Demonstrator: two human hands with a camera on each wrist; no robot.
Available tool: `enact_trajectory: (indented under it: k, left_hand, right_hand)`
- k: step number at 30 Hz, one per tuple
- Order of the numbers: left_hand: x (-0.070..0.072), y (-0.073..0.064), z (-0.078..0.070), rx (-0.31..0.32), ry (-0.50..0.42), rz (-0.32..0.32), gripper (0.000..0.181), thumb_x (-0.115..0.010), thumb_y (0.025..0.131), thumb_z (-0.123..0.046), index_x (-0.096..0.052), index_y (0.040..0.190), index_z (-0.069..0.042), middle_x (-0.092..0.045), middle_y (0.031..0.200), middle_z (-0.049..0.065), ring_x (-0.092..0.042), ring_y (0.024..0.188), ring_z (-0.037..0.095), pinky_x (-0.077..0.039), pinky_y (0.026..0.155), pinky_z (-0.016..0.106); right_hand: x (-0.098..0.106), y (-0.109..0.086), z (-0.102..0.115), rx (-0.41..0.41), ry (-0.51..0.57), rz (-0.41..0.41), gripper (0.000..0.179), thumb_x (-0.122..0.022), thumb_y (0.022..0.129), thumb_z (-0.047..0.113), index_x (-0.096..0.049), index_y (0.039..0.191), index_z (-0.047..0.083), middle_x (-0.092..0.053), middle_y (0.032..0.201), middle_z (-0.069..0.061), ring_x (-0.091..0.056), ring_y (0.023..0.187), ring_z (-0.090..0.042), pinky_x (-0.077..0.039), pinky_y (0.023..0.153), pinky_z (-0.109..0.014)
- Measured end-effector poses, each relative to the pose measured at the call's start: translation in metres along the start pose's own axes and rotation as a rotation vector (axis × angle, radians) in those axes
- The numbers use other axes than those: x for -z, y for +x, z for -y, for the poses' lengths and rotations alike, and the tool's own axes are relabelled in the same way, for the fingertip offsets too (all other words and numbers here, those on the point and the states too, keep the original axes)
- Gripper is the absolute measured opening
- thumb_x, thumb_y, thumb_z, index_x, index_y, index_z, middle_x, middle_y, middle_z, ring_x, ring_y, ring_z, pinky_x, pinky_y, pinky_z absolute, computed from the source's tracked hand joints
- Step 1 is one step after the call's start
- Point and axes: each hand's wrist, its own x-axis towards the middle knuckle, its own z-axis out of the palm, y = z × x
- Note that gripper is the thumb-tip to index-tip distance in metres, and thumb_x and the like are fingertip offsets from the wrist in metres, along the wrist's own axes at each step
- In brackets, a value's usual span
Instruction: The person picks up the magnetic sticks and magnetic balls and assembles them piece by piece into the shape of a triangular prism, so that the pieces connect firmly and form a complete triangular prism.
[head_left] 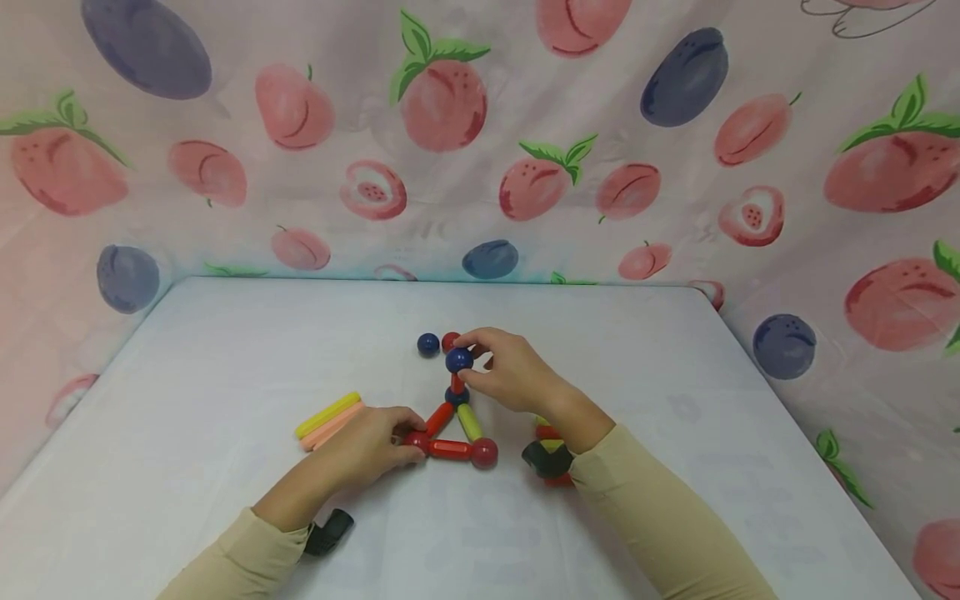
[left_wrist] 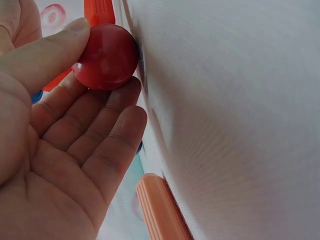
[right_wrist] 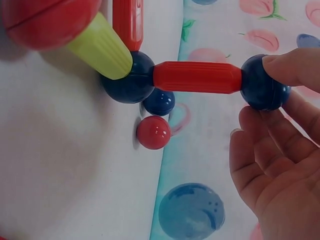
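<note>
A flat triangle of toy building rods and balls lies on the table, made of two red rods and a yellow-green rod. My left hand pinches the red ball at its left corner between thumb and fingers. Another red ball forms the right corner, and a dark blue ball the far one. From that far ball a red rod stands upright, topped by a second blue ball. Thumb and fingers of my right hand hold this top ball.
Behind the triangle sit a loose blue ball and a loose red ball. A yellow rod and orange rods lie beyond my left forearm. Red and yellow pieces are partly hidden under my right wrist. Fruit-print fabric hangs behind the table.
</note>
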Motion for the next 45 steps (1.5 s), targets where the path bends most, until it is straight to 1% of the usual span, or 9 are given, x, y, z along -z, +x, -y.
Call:
enact_trajectory:
  k: [4,8,15,23,28,31,35,40,45]
  left_hand:
    - [0.000,0.000,0.000,-0.003,0.000,0.001,0.033,-0.084,0.083,-0.021,-0.072,0.112,-0.016,-0.067,0.093,-0.008,-0.058,0.084,0.013,-0.052,0.078,0.032]
    - [0.000,0.000,0.000,-0.009,-0.002,-0.004,0.032,-0.084,0.082,-0.020,-0.072,0.112,-0.016,-0.067,0.092,-0.009,-0.058,0.083,0.013,-0.052,0.077,0.032]
    - [-0.001,0.000,0.000,-0.012,0.004,-0.013,0.031,-0.084,0.082,-0.019,-0.072,0.110,-0.015,-0.067,0.091,-0.009,-0.058,0.082,0.012,-0.051,0.077,0.032]
    - [-0.005,0.000,-0.008,-0.044,0.034,-0.002,0.030,-0.085,0.081,-0.021,-0.073,0.107,-0.014,-0.068,0.091,-0.009,-0.060,0.084,0.011,-0.053,0.082,0.034]
    - [-0.006,-0.001,-0.008,-0.053,0.041,0.001,0.030,-0.086,0.080,-0.021,-0.073,0.106,-0.012,-0.069,0.090,-0.008,-0.060,0.082,0.011,-0.053,0.078,0.032]
    - [-0.007,-0.001,-0.009,-0.062,0.046,0.004,0.029,-0.086,0.080,-0.020,-0.072,0.104,-0.012,-0.069,0.089,-0.008,-0.060,0.081,0.011,-0.052,0.077,0.032]
    - [-0.006,-0.003,-0.007,-0.046,0.046,0.005,0.030,-0.086,0.079,-0.022,-0.072,0.104,-0.013,-0.068,0.089,-0.008,-0.059,0.082,0.012,-0.051,0.077,0.032]
    - [-0.009,-0.005,-0.007,-0.033,0.031,0.010,0.030,-0.086,0.079,-0.022,-0.072,0.104,-0.014,-0.068,0.090,-0.009,-0.059,0.083,0.011,-0.051,0.079,0.033]
    - [-0.007,-0.010,-0.008,-0.031,0.036,0.010,0.036,-0.085,0.080,-0.023,-0.071,0.112,-0.012,-0.069,0.097,-0.006,-0.062,0.092,0.013,-0.053,0.086,0.038]
  right_hand:
    - [0.000,0.000,-0.001,-0.002,0.006,-0.001,0.039,-0.072,0.092,0.012,-0.062,0.130,0.007,-0.064,0.121,-0.004,-0.059,0.109,-0.024,-0.053,0.092,-0.037]
    - [0.000,0.000,-0.003,0.007,0.005,-0.006,0.041,-0.072,0.092,0.012,-0.061,0.131,0.007,-0.064,0.122,-0.003,-0.060,0.108,-0.021,-0.053,0.092,-0.037]
    - [0.002,-0.005,-0.006,0.017,0.011,-0.014,0.050,-0.073,0.091,0.012,-0.055,0.137,0.005,-0.061,0.130,-0.006,-0.061,0.111,-0.020,-0.052,0.095,-0.043]
    - [0.017,-0.039,-0.002,-0.052,-0.019,-0.056,0.055,-0.075,0.091,0.015,-0.052,0.141,0.008,-0.058,0.135,-0.008,-0.059,0.113,-0.020,-0.052,0.095,-0.042]
    - [0.026,-0.063,0.001,-0.114,-0.051,-0.059,0.055,-0.075,0.091,0.019,-0.053,0.141,0.011,-0.058,0.134,-0.004,-0.059,0.113,-0.020,-0.054,0.092,-0.037]
    - [0.031,-0.079,-0.002,-0.164,-0.067,-0.067,0.055,-0.075,0.091,0.021,-0.054,0.141,0.012,-0.058,0.132,-0.004,-0.060,0.112,-0.023,-0.055,0.089,-0.036]
    - [0.032,-0.093,-0.012,-0.203,-0.045,-0.066,0.054,-0.074,0.091,0.020,-0.054,0.141,0.011,-0.060,0.130,-0.009,-0.061,0.110,-0.028,-0.056,0.087,-0.037]
    - [0.030,-0.111,-0.030,-0.239,-0.004,-0.071,0.051,-0.074,0.091,0.019,-0.056,0.138,0.010,-0.061,0.127,-0.011,-0.061,0.105,-0.027,-0.057,0.081,-0.034]
    - [0.029,-0.124,-0.037,-0.245,-0.024,-0.103,0.051,-0.074,0.091,0.019,-0.056,0.138,0.009,-0.061,0.128,-0.011,-0.061,0.107,-0.031,-0.057,0.083,-0.038]
